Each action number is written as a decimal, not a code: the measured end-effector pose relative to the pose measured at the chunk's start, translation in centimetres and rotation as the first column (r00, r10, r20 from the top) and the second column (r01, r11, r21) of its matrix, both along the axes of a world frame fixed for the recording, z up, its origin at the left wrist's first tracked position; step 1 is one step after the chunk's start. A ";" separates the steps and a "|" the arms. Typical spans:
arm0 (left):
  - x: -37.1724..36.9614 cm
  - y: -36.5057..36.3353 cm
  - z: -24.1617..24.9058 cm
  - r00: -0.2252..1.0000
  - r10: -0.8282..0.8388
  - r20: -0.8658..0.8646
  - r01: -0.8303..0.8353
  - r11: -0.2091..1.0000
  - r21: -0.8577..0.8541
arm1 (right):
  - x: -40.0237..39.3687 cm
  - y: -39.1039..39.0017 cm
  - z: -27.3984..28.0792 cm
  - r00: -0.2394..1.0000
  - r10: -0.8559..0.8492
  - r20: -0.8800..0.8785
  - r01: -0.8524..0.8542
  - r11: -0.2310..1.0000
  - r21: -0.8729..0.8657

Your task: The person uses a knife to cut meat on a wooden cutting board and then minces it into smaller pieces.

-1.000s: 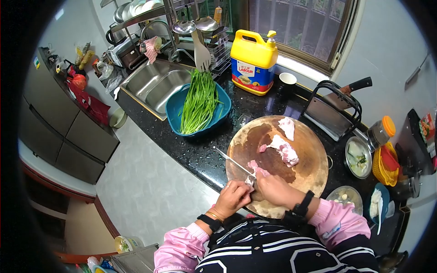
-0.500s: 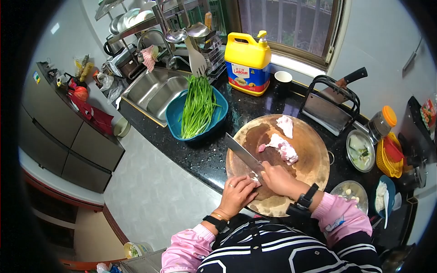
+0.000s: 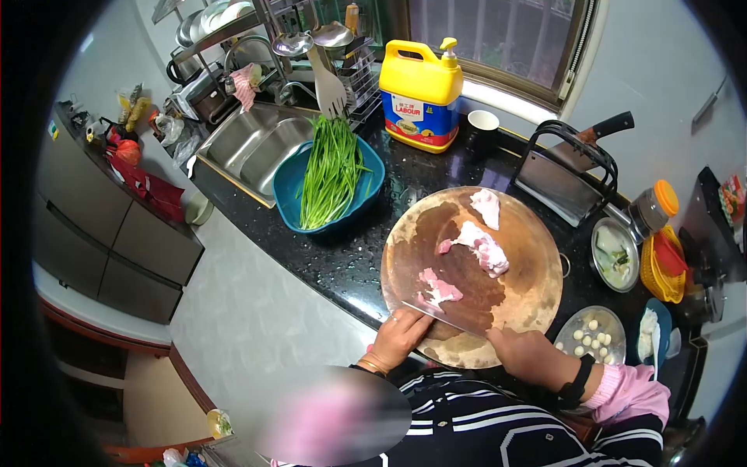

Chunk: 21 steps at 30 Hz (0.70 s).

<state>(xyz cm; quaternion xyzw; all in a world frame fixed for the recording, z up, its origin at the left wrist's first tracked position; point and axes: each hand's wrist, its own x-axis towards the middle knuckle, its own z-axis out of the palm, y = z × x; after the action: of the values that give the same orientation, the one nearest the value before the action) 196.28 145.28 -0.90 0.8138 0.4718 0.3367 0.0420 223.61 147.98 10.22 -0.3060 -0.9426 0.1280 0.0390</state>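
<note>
My right hand [image 3: 520, 354] is wrapped round the handle of a kitchen knife. The knife's blade [image 3: 451, 321] slants over the near part of the round wooden chopping board [image 3: 537, 257], close to a cut piece of pink and white raw meat [image 3: 440, 289]. My left hand [image 3: 398, 338] is at the board's near edge, fingers together and closed beside the blade's tip end; what they grip, if anything, is hidden. Farther up the board lie a larger piece of meat [image 3: 484, 251] and a pale, fatty piece [image 3: 486, 208].
A blue basin [image 3: 286, 194] of green stalks [image 3: 334, 175] stands by the sink [image 3: 261, 148]. Behind the board are a yellow detergent jug [image 3: 424, 93], a cup [image 3: 482, 123] and a knife rack [image 3: 564, 179]. To the right, a metal plate [image 3: 572, 327] holds peeled garlic cloves, near a metal bowl [image 3: 615, 272].
My right hand with the knife has moved right and nearer my body. My left hand has drawn back toward the board's edge, and the cut meat now lies uncovered beyond the blade.
</note>
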 end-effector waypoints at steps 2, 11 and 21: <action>-0.1 0.1 -0.2 1.000 -0.014 0.005 0.014 0.998 0.054 | 0.2 -0.5 0.2 1.000 -0.019 0.021 0.020 1.000 -0.018; 0.2 0.4 -0.1 0.998 0.009 0.061 -0.009 1.000 0.007 | -0.5 -1.1 -0.7 0.995 -0.010 0.099 0.027 0.986 -0.165; -0.1 0.5 0.2 0.995 0.003 0.100 0.002 0.999 -0.052 | -5.1 1.6 -0.9 0.993 -0.045 0.114 0.079 0.946 -0.315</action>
<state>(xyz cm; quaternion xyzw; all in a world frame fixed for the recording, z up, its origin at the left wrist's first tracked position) 196.17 145.78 -0.67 0.7944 0.4781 0.3645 0.0867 218.50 149.60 9.29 -0.3439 -0.9002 0.2610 -0.0565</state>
